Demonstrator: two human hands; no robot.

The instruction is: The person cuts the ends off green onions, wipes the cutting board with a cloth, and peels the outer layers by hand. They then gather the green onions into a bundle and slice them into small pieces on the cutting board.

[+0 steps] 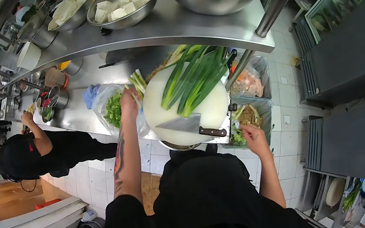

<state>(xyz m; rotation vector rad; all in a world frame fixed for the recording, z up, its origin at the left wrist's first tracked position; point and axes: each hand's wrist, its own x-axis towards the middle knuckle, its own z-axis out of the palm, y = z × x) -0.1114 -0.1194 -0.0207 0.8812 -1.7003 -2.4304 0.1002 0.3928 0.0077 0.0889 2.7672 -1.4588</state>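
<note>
Several long green leek or scallion leaves [196, 78] lie across a round white cutting board [154, 104]. Near the board's front edge rests a cleaver [186, 124], its dark handle pointing right. My left hand [129, 104] is closed around pale stalks [138, 83] left of the board, beside a plastic bag of chopped greens [114, 110]. To the right of the board, my right hand [255, 139] is over the edge of a lined bin of scraps [249, 116], fingers bent together; whether they hold anything is too small to tell.
A steel shelf [169, 31] above the counter carries bowls, one with white cubes [124, 3]. Raw meat [247, 82] fills a lined bin at right. A person in black [46, 149] stands at left. Grey cabinets [342, 58] line the right side.
</note>
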